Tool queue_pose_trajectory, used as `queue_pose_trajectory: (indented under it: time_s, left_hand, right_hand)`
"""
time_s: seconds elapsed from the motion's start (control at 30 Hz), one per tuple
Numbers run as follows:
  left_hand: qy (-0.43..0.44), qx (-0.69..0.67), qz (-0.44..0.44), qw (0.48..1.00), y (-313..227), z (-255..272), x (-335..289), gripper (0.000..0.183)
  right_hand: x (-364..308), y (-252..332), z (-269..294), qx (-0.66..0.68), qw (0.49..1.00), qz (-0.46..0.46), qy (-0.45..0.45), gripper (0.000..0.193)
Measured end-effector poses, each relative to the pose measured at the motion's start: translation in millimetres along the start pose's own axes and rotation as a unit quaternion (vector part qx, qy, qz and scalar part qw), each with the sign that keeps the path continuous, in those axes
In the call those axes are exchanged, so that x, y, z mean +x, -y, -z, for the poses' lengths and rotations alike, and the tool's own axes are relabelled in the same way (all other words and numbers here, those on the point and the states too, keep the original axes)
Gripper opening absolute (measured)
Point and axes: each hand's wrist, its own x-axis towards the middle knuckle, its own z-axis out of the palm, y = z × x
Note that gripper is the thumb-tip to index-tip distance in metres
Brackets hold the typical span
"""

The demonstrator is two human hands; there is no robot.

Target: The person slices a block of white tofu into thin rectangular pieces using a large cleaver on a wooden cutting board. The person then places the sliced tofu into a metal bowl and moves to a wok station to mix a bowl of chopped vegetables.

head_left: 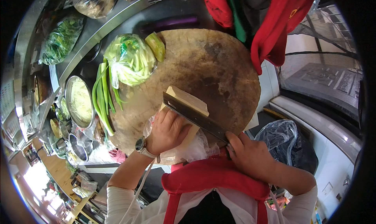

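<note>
On a round wooden chopping board (211, 55), a pale beige block (188, 100), perhaps tofu, lies against the blade of a cleaver (196, 119). My right hand (250, 153) grips the cleaver's handle near the board's near edge. Curled fingers of my left hand (168, 128) press on the near part of the pale block, close beside the blade. That part is largely hidden by the hand. Beneath my left hand and toward my body lies a crumpled clear plastic bag (192, 147). A watch (141, 145) is on my left wrist.
At the board's left lie green onion stalks (102, 94), a bag of pale green strips (131, 61) and a green vegetable piece (156, 46). A metal bowl of shreds (80, 101) stands further left. A purple eggplant (170, 24) lies beyond the board. Red cloth (270, 28) hangs at far right.
</note>
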Motion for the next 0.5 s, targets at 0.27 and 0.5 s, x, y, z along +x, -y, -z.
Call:
queue_pose_trajectory:
  time_s: [0.27,0.5]
  left_hand:
    - [0.003,-0.011,0.018,1.0,-1.6,-0.1,0.1,0.045]
    - [0.004,-0.011,0.026,1.0,0.5,-1.8,-1.0,0.045]
  right_hand:
    - [3.9,2.0,1.5,0.054,0.998,-0.026,-0.013,0.038]
    - [8.5,-2.5,0.0,0.049,0.998,-0.021,-0.018,0.035]
